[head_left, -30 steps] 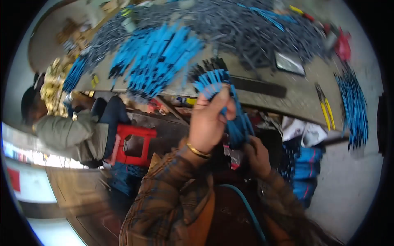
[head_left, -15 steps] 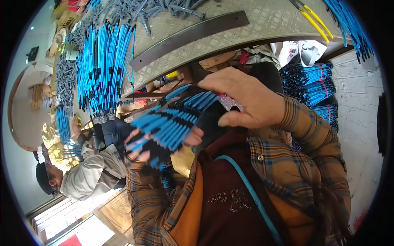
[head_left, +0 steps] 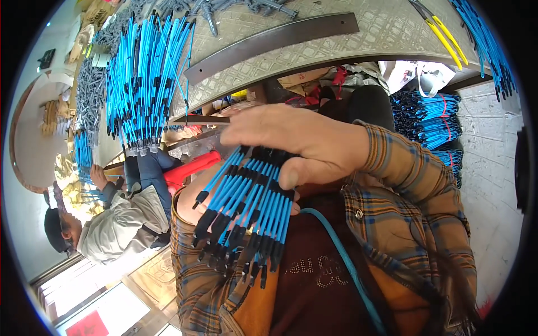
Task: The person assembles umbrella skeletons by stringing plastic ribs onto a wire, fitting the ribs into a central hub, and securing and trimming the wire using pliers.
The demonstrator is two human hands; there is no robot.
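A fanned bundle of thin blue rods with black ends and black bands [head_left: 249, 204] is in front of my chest, tilted with its spread ends toward me. My left hand [head_left: 193, 196] is wrapped round it from beneath and behind; the rods hide most of its fingers. My right hand [head_left: 297, 137] lies across the bundle's far end, its fingers stretched out and its thumb apart beside the rods. The right palm covers the far tips, so whether it presses on them is hidden.
On the patterned worktable [head_left: 386, 36] are a dark curved metal strip [head_left: 274, 47], yellow-handled shears [head_left: 445, 39], another pile of blue rods [head_left: 143, 84] and grey plastic pieces [head_left: 89, 103]. Tied rod bundles [head_left: 437, 120] are stacked at right. A co-worker [head_left: 123, 224] sits at left.
My right hand has moved left and down onto the far end of the bundle. The bundle has turned, its spread black ends now pointing toward me.
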